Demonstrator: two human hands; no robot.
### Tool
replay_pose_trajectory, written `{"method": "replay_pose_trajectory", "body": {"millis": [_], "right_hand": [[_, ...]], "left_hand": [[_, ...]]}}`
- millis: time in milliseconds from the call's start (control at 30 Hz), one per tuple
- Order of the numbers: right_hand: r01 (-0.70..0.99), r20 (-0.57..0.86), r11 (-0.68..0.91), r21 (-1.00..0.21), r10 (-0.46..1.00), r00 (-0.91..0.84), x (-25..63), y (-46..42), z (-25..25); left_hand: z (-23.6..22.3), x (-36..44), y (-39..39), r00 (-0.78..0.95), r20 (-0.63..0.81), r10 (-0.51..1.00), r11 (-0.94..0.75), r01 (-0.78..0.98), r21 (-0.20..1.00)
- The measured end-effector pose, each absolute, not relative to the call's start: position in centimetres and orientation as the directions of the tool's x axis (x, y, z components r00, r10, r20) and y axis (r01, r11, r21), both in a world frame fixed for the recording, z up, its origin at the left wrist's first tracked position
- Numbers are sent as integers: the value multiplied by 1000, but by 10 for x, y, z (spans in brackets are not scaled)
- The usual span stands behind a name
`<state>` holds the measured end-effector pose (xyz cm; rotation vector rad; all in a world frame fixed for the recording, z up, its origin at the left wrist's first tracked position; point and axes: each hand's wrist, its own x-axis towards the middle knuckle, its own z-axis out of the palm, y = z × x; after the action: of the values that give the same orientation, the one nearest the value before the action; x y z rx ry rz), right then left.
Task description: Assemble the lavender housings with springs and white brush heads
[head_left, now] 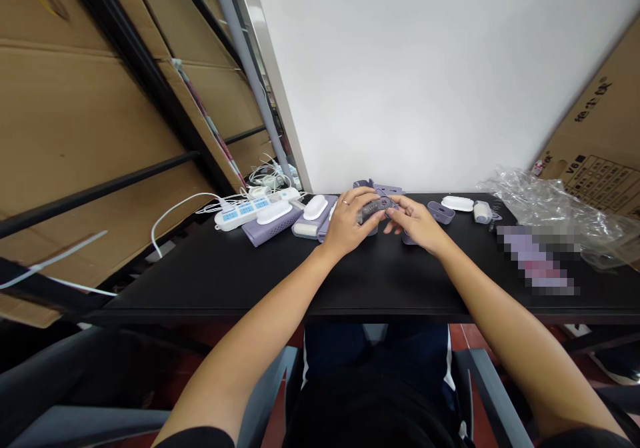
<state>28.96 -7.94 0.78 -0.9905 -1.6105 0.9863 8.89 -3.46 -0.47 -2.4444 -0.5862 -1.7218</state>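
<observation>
Both my hands meet over the far middle of a black table [260,268]. My left hand [347,225] wraps its fingers round a small dark grey and purple device [376,209], and a ring shows on one finger. My right hand [417,225] pinches the same device from its right end. Behind the hands lie more purple parts [377,187]. Just left of my left hand sit a white oval piece [315,207] and a purple tray [270,229] with a white lid [274,213].
A white power strip [243,212] with cables lies at the back left. A purple holder [441,212], a white oval piece [457,203] and a small white part [483,212] sit right of my hands. Crumpled clear plastic [550,211] and cardboard boxes [600,141] stand further right.
</observation>
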Motion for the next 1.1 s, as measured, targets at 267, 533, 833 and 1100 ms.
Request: {"method": "replay_pose_trajectory", "body": {"millis": [267,533,833,1100], "right_hand": [[190,381,420,-888,901,-208,287,-80,6],[208,381,429,-879,894,-235,284,-86,9],[241,409,451,-860,889,-205,280,-86,8],[191,442,465,-865,884,-148,274,-87,5]], "left_hand": [[-10,87,-32,383,868,316,-894,427,137],[-8,89,-36,335,889,311,-835,543,87],[-5,87,-35,342,906,249,-829,559,17],[-3,88,-38,357,917,178,-857,515,-34]]}}
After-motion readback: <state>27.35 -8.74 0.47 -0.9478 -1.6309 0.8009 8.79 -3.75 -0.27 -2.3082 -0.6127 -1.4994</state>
